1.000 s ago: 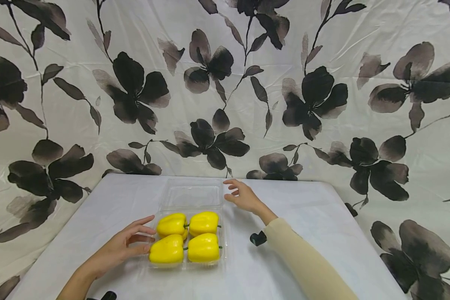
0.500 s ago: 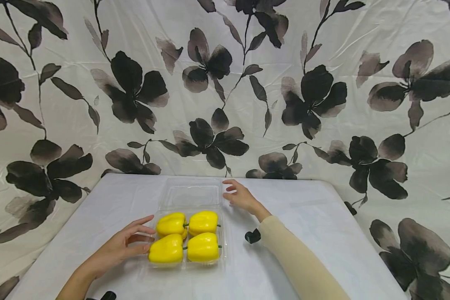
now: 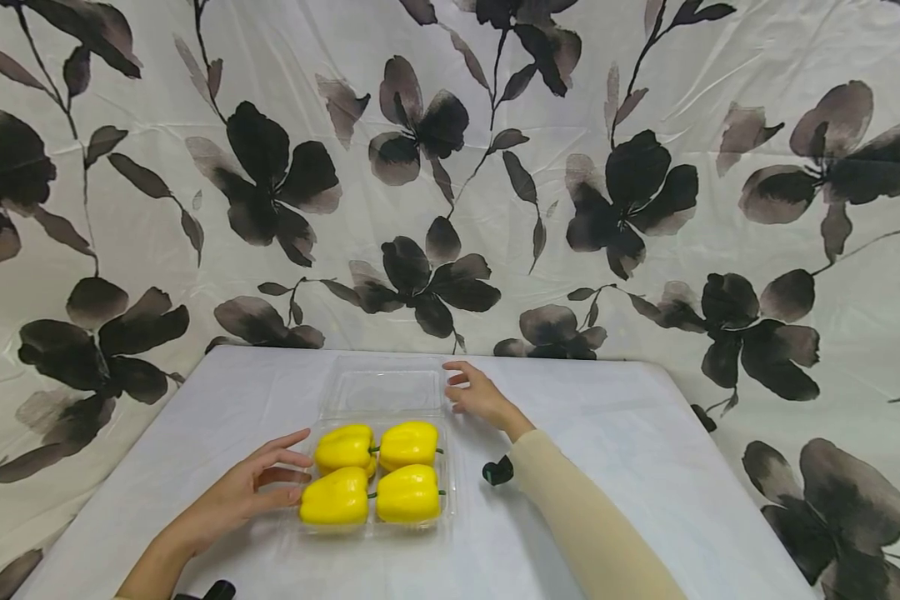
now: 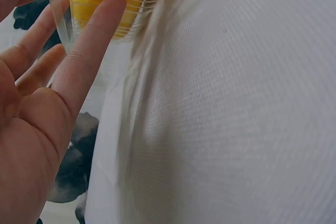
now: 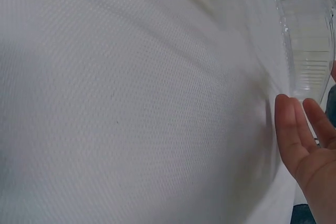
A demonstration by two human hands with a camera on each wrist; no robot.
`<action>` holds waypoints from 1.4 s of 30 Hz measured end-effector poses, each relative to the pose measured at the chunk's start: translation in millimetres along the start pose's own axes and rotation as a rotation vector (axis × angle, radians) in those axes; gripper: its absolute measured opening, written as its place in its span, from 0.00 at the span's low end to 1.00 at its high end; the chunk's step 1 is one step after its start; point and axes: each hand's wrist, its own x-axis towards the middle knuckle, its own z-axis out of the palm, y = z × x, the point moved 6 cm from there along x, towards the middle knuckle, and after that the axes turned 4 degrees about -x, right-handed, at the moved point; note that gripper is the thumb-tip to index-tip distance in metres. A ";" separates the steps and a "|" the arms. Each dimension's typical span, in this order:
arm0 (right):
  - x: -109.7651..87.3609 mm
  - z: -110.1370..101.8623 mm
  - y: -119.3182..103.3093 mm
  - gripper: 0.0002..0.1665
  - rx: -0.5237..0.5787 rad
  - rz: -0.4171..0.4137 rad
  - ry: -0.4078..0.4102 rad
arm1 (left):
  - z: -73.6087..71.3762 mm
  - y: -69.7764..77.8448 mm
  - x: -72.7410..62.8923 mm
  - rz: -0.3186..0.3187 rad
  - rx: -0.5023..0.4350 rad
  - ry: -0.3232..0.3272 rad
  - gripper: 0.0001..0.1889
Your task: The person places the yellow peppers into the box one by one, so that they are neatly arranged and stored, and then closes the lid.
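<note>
A clear plastic clamshell box [image 3: 450,479] lies with its lid [image 3: 384,392] folded back on a white-covered table. Several yellow bell peppers [image 3: 408,494] with green stems fill its base in two rows. At the base's left side is my left hand [image 3: 251,483], thumb and fingers spread along the wall. From the left wrist view, the thumb [image 4: 92,51] reaches across the ribbed side, yellow showing behind it. My right hand [image 3: 483,396] is beside the lid's right edge, fingers loosely bent. The right wrist view has those fingertips [image 5: 283,108] right at the lid's rim [image 5: 310,51].
The white tablecloth [image 3: 585,467] spreads around the box. Behind the table hangs a pale curtain [image 3: 525,225] printed with dark flowers. A small black device [image 3: 498,472] shows under the right sleeve, another [image 3: 217,591] near the left wrist.
My right hand has drawn slightly left toward the lid's edge, its forearm shifting left too. The left hand, box and peppers stay as they were.
</note>
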 end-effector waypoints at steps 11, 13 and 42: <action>3.0 1.4 -1.1 0.34 0.062 -0.018 -0.004 | 1.1 1.1 -0.7 0.010 -0.008 -0.004 0.20; 2.8 1.1 -2.9 0.34 0.064 -0.031 -0.004 | 1.2 1.1 -0.9 0.009 -0.003 -0.002 0.20; -10.7 -18.2 -39.1 0.36 -0.036 -0.172 0.120 | -0.8 -0.7 1.1 -0.017 0.012 0.015 0.21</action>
